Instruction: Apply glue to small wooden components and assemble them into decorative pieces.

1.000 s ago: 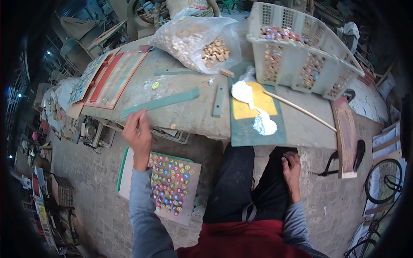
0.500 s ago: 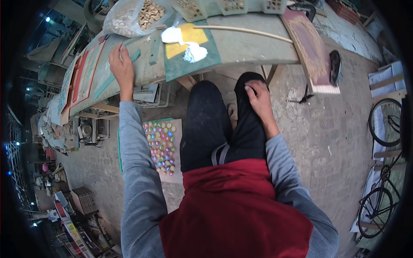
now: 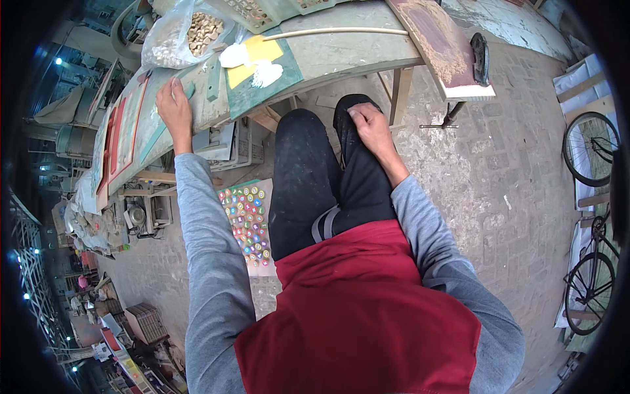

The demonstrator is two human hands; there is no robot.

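My left hand (image 3: 174, 111) rests at the workbench's (image 3: 328, 56) near edge, fingers stretched and nothing visible in them. Beside it lie a teal strip (image 3: 156, 139) and a small dark green block (image 3: 214, 80). My right hand (image 3: 374, 133) lies on my right thigh near the knee, fingers loosely bent over the black trousers (image 3: 354, 174), holding nothing that I can see. Between the bench's strips and its far edge, a green board (image 3: 289, 69) carries a yellow sheet (image 3: 237, 75) with white paste-like blobs (image 3: 267, 73).
A clear bag of small wooden pieces (image 3: 205, 33), a pale crate (image 3: 256, 13) and a thin wooden stick (image 3: 341, 30) are on the bench. At right, a dusty plank (image 3: 436, 46) juts out with a clamp (image 3: 480, 59). Colourful round pieces (image 3: 246, 220) cover a floor board.
The view has shifted, moving the bench up and left in the picture. My left hand stays at the bench edge and my right hand on my thigh.
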